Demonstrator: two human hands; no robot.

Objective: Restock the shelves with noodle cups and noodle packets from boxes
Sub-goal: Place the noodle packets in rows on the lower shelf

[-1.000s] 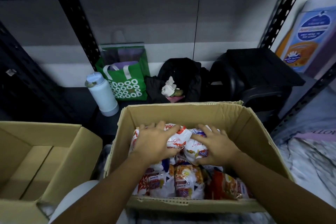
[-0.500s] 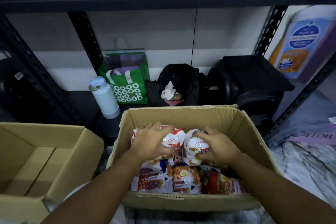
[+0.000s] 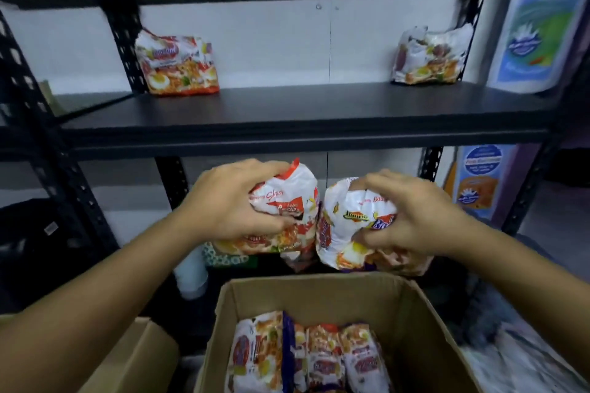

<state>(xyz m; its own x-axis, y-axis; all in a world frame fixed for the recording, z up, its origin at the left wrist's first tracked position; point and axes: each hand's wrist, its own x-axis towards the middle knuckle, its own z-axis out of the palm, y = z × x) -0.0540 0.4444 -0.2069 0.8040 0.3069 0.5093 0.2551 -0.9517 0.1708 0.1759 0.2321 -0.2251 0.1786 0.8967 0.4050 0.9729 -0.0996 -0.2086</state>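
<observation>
Black shelf (image 3: 287, 112) over packets (image 3: 287, 201) half-hidden by fingers (image 3: 380, 183)

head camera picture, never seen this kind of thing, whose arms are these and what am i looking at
There is no machine here. The camera sits on a person's head and looks forward and down, so the two arms reaching in from the bottom are that person's own. The left hand grips a red-topped noodle pack and the right hand grips a purple-edged noodle pack, side by side above an open cardboard box. The box holds more boxed packs in a row. Ahead is a dark shelf. On it stand the left shelf pack and the right shelf pack, far apart. A second box shows at the lower left.
</observation>
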